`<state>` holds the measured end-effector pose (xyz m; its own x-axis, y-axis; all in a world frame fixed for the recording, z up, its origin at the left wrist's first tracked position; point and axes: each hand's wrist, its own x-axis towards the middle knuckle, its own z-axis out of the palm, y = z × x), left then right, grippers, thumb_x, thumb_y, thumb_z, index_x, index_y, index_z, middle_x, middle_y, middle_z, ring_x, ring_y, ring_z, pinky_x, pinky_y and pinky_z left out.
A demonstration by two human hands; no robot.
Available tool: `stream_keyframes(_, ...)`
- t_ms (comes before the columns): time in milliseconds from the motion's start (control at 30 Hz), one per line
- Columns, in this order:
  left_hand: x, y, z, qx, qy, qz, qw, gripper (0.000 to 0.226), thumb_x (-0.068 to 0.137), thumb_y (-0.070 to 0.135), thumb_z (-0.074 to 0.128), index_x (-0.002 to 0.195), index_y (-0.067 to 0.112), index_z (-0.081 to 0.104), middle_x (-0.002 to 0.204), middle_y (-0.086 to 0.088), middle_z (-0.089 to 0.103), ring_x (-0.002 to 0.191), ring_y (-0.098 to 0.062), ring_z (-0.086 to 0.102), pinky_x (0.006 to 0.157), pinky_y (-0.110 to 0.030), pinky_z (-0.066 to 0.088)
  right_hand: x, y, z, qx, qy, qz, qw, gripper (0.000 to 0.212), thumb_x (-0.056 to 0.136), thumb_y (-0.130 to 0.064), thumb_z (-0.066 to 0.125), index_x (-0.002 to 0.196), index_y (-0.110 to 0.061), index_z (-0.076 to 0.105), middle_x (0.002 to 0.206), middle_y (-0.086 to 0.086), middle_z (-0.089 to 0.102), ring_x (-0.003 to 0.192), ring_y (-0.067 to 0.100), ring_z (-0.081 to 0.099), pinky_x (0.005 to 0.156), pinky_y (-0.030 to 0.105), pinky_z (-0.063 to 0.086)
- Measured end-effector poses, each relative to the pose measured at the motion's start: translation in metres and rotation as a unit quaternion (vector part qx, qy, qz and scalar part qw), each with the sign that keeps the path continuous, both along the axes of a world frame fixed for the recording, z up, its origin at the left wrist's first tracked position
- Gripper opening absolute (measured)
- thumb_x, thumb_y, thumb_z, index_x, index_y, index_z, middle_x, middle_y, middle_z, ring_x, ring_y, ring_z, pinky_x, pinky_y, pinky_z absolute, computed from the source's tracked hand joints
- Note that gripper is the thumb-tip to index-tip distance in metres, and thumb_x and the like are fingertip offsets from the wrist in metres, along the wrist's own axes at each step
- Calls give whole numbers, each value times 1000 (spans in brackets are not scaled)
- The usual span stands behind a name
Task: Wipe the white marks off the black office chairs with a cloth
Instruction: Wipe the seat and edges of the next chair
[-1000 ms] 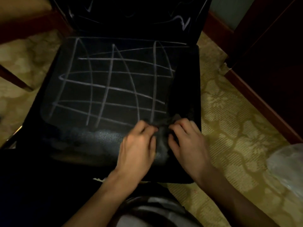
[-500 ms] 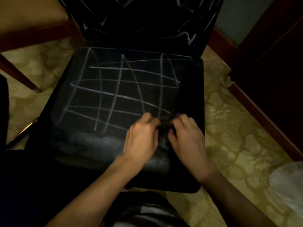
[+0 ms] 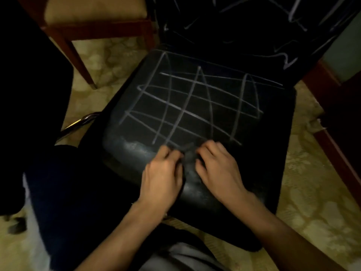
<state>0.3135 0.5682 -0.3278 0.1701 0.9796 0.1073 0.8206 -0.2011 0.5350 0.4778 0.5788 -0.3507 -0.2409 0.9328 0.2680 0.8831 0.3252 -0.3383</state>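
Nearest, a dark trouser leg [image 3: 82, 192] at lower left, over patterned carpet [image 3: 312, 192]. Next, left hand [image 3: 162, 173] and right hand [image 3: 218, 169] side by side on the front part of the black chair seat [image 3: 273, 153]. Between them, a dark crumpled cloth [image 3: 188, 159], pinched from both sides, fingers [image 3: 207, 149] of each hand curled onto its edges. Around the cloth, a duller, smeared strip along the seat's front edge. Just beyond the knuckles, a criss-cross grid of white marks [image 3: 195, 106] over the middle and rear of the seat. Farther back, more white scribbles on the black backrest [image 3: 244, 32]. At far left, a red-brown wooden chair frame [image 3: 78, 34].
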Motion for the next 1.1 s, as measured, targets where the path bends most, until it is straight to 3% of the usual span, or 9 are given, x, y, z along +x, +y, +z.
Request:
stream_keyframes(133,-23,36,4,11,-8,62,998,15,84,6,68,97,13,70,91,-2,52,68,-29,63,62,-40,55,-38,45,4,-32,-11,0,999,12,83,-17,65,90,-8,63,97,8,58,84,26,57,69,37,53)
stream_keyframes(400,-34,-6,7,-19,-15,37,999,17,84,16,66,100,23,66,99,3,56,72,-24,67,58,-40,57,-29,13,10,-51,-18,75,996,19,79,-28,46,81,-12,57,87,5,55,78,23,55,66,35,52)
stream_keyframes(567,-72,53,2,15,26,139,990,19,86,13,65,104,16,69,101,-8,59,79,-37,66,67,-48,57,-83,80,0,-24,-8,97,995,13,85,-15,62,95,-7,63,102,10,59,88,27,57,72,39,53)
stream_keyframes(733,-111,111,-2,18,23,240,970,20,89,11,62,107,13,68,108,-13,58,88,-40,64,74,-47,52,-148,149,1,-48,8,104,993,18,91,-13,58,105,-4,63,112,14,56,100,32,54,83,44,49)
stream_keyframes(867,-111,78,-2,6,11,185,983,18,85,11,67,102,16,66,98,-5,54,78,-32,64,68,-40,53,-128,115,5,-38,6,120,992,15,83,-21,63,91,-9,60,98,9,56,87,27,54,73,38,46)
stream_keyframes(1000,-107,38,1,-1,-12,105,994,17,83,13,67,98,19,64,94,3,52,74,-23,63,62,-40,56,-108,73,6,-50,-5,136,989,22,80,-31,46,86,-13,57,90,4,54,80,22,53,67,35,48)
stream_keyframes(1100,-112,59,0,9,3,121,993,18,83,11,67,99,18,67,93,-2,54,72,-31,64,60,-41,56,-120,90,3,-27,-21,136,990,18,83,-27,51,88,-10,58,92,8,56,80,25,55,65,35,49)
